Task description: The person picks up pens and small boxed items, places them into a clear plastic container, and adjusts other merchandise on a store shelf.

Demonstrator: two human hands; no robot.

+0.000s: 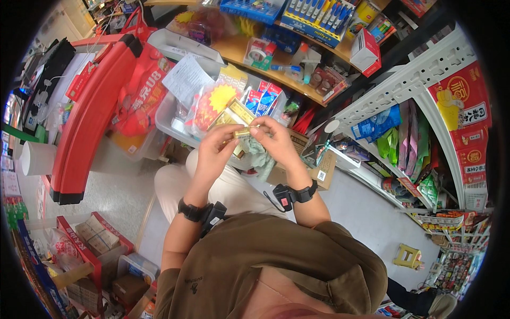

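Note:
My left hand (218, 144) and my right hand (274, 138) meet over a clear plastic bin (160, 119). Between their fingertips is a small yellow-gold packet (242, 133), gripped at both ends. Just beyond it lies an open gold-coloured box (238, 111), partly hidden by my fingers. A crumpled pale green cloth or bag (261, 157) hangs below my right hand. Around the box in the bin are a bag with a yellow starburst (222, 95), blue and red packets (263, 99) and a sheet of paper with writing (188, 76).
A wooden shelf (239, 54) with boxed pens (318, 18) runs across the back. Left stands a red-edged counter (85, 119) beside a red bag (139, 87). White metal shelving (398, 75) rises at right. A cardboard box (324, 169) sits near my right forearm. A yellow stool (408, 256) stands farther off.

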